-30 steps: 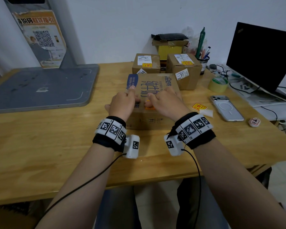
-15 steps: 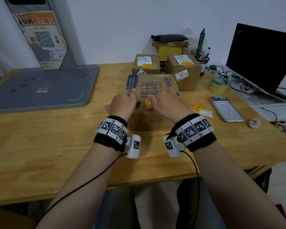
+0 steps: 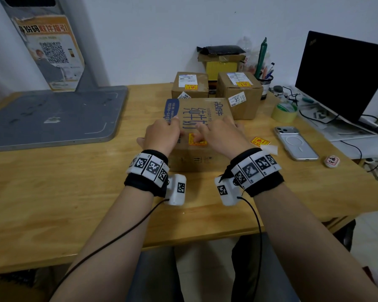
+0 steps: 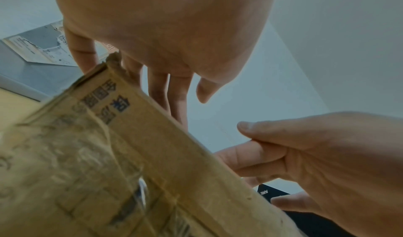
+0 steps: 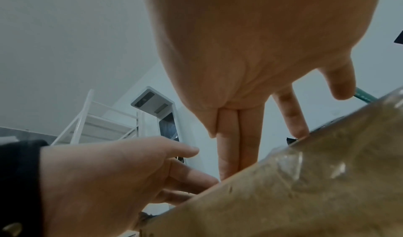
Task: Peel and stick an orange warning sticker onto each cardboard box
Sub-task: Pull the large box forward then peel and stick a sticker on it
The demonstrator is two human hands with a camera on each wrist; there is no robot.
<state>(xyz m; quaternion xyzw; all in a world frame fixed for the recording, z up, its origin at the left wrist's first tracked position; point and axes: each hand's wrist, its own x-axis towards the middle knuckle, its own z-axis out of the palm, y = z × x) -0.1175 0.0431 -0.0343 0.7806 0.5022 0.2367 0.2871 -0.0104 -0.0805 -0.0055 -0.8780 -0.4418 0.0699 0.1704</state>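
Observation:
A large printed cardboard box (image 3: pixel 202 114) lies flat in front of me. An orange warning sticker (image 3: pixel 196 140) is on its top near the front edge. My left hand (image 3: pixel 162 134) rests on the box's left part with straight fingers (image 4: pixel 174 106) touching the top. My right hand (image 3: pixel 218 136) presses straight fingers (image 5: pixel 231 154) down on the top at the sticker, partly covering it. Two smaller boxes stand behind, the left one (image 3: pixel 190 92) and the right one (image 3: pixel 242 105), each with an orange sticker on top. A loose orange sticker (image 3: pixel 260 141) lies on the table to the right.
A phone (image 3: pixel 296 142) and a tape roll (image 3: pixel 284 113) lie right of the boxes, with a laptop (image 3: pixel 340 75) and cables beyond. A grey board (image 3: pixel 52 118) covers the table's left. A pen cup (image 3: pixel 265 80) stands at the back.
Both hands stay on the big box; the fingers have shifted a little, and more of the orange sticker now shows between them.

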